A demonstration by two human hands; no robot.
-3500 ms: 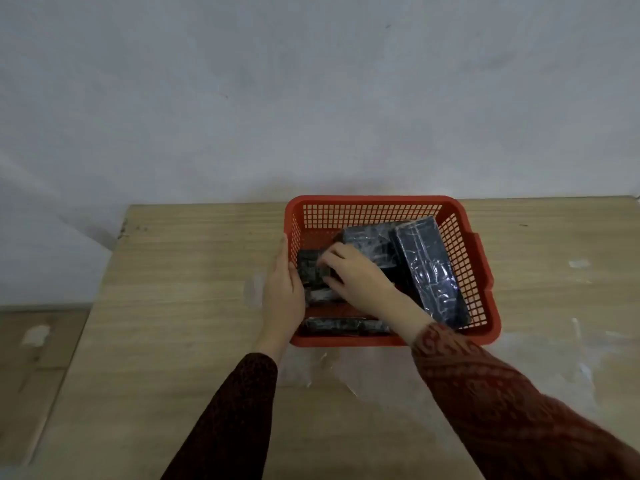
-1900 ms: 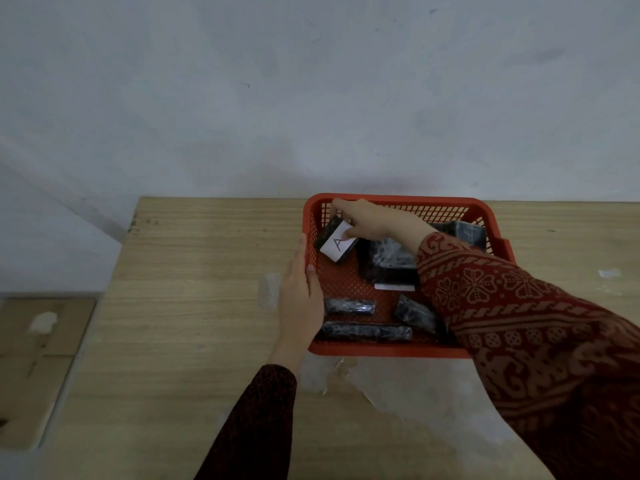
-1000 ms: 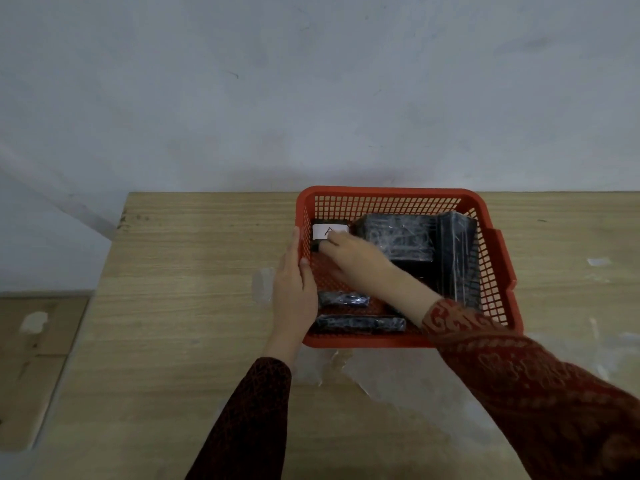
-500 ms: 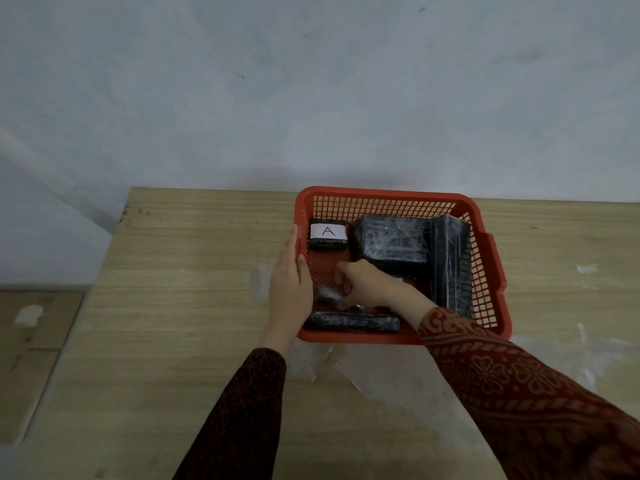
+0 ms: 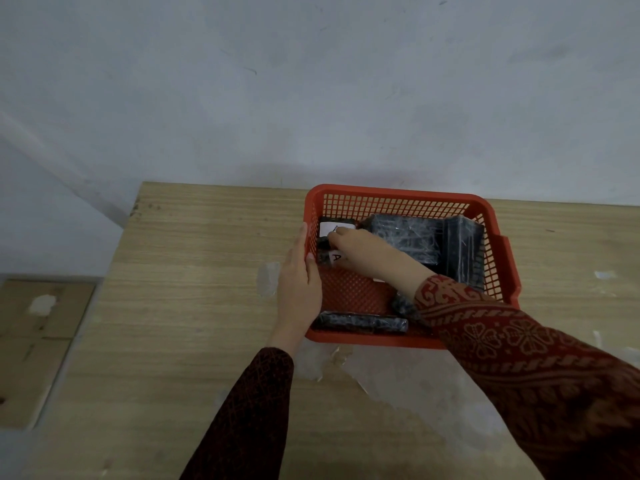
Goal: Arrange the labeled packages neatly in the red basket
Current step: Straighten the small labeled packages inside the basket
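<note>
The red basket (image 5: 391, 205) stands on the wooden table against the wall. My left hand (image 5: 298, 285) lies flat against its left wall. My right hand (image 5: 363, 252) is inside at the back left, fingers closed on a small black package with a white "A" label (image 5: 333, 258). Just behind it lies another small labeled package (image 5: 331, 226). A large black wrapped package (image 5: 405, 237) and a tall black one (image 5: 462, 247) fill the back right. A long thin black package (image 5: 360, 322) lies along the front wall, and a small one (image 5: 401, 303) is partly hidden under my sleeve.
The wooden table (image 5: 194, 306) carries patches of clear tape residue (image 5: 398, 375) in front of the basket. The grey wall (image 5: 311, 98) rises right behind the basket. Floor tiles (image 5: 34, 341) show past the table's left edge.
My right hand picked up a small package from the basket's front and carried it back to sit in front of the first "A" package. My left hand stayed on the basket's side.
</note>
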